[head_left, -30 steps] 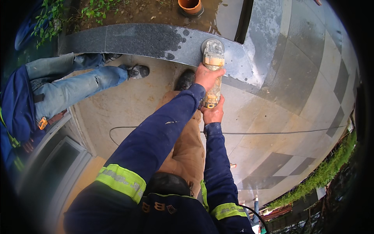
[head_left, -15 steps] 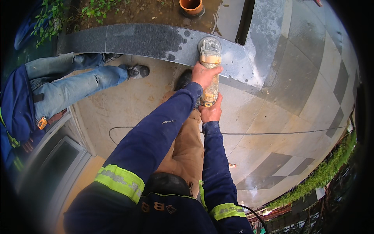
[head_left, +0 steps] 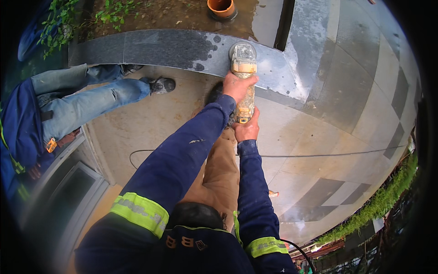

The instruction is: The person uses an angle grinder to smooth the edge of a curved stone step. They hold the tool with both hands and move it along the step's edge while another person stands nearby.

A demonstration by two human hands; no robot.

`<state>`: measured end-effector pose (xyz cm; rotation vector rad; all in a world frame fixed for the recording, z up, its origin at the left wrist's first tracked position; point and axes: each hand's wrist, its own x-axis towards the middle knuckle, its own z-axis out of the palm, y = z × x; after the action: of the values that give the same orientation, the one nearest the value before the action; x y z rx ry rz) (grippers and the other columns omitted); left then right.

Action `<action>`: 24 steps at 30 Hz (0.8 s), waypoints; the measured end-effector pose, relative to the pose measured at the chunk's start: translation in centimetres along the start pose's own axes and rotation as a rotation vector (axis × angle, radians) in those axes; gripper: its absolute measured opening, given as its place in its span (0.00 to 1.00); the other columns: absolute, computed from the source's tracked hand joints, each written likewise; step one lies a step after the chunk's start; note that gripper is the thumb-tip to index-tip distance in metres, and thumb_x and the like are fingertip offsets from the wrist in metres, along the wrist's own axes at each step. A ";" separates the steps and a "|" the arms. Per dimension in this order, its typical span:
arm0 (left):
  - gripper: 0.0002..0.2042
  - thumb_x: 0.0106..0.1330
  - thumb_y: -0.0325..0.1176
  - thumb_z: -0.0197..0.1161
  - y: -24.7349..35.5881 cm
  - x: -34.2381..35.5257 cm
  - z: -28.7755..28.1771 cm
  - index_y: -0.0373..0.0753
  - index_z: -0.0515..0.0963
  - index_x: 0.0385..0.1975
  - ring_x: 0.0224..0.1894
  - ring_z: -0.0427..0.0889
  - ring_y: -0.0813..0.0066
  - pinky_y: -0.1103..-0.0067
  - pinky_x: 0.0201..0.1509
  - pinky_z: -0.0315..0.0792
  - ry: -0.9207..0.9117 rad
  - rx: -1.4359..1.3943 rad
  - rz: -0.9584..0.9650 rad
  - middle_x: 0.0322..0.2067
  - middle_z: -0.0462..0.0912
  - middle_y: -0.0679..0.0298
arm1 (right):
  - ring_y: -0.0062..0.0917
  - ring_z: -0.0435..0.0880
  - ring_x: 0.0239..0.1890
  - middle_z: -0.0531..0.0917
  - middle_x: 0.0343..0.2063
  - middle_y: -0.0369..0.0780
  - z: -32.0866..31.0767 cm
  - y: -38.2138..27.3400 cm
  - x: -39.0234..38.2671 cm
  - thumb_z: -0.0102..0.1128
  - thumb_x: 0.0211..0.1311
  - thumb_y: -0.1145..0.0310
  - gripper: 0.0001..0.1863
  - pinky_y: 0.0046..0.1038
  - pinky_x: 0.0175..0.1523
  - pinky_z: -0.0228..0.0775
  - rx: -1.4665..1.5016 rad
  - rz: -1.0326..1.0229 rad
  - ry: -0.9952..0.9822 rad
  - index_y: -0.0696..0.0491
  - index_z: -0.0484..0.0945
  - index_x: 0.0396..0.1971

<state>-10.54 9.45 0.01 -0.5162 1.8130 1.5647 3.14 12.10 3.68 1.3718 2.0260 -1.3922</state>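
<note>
Both my hands grip a dusty yellow angle grinder, its head pointing away from me. My left hand is wrapped round its body just behind the gear head. At the rear end, my right hand holds the handle. The round disc under the head rests on or just over the grey stone coping; the exact contact is hidden. Dark wet patches and pale streaks mark the stone around the disc.
A person in torn jeans is at the left. An orange pipe stands in muddy water beyond the coping, with a leafy plant to its left. A thin black cable crosses the tiled floor. Grass edges the right.
The grinder has shifted slightly left along the coping, with both hands still on it. The whole view has moved a little as well.
</note>
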 end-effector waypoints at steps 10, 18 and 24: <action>0.30 0.46 0.38 0.77 -5.0 -4.9 2.3 0.30 0.73 0.47 0.43 0.83 0.65 0.73 0.49 0.76 -0.027 0.054 -0.062 0.42 0.83 0.53 | 0.49 0.83 0.46 0.83 0.40 0.53 -2.1 4.9 -4.2 0.66 0.38 0.78 0.45 0.40 0.51 0.74 0.065 0.083 0.017 0.48 0.58 0.62; 0.23 0.48 0.37 0.76 -2.0 -3.9 3.1 0.32 0.77 0.42 0.38 0.83 0.71 0.74 0.45 0.76 -0.008 0.085 0.015 0.37 0.84 0.58 | 0.49 0.83 0.44 0.83 0.39 0.52 -2.0 5.2 -1.7 0.66 0.37 0.77 0.45 0.40 0.50 0.75 0.064 0.031 0.038 0.48 0.58 0.62; 0.22 0.49 0.37 0.76 -3.3 -1.9 4.6 0.32 0.78 0.41 0.38 0.83 0.72 0.75 0.44 0.76 0.009 0.123 0.016 0.37 0.84 0.59 | 0.49 0.83 0.44 0.83 0.38 0.52 -3.0 4.0 -0.7 0.66 0.38 0.76 0.45 0.40 0.49 0.75 0.071 0.048 0.056 0.49 0.57 0.62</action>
<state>-5.88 13.04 -1.17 -0.4529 1.9104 1.4530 7.60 14.50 3.44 1.4951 1.9815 -1.4331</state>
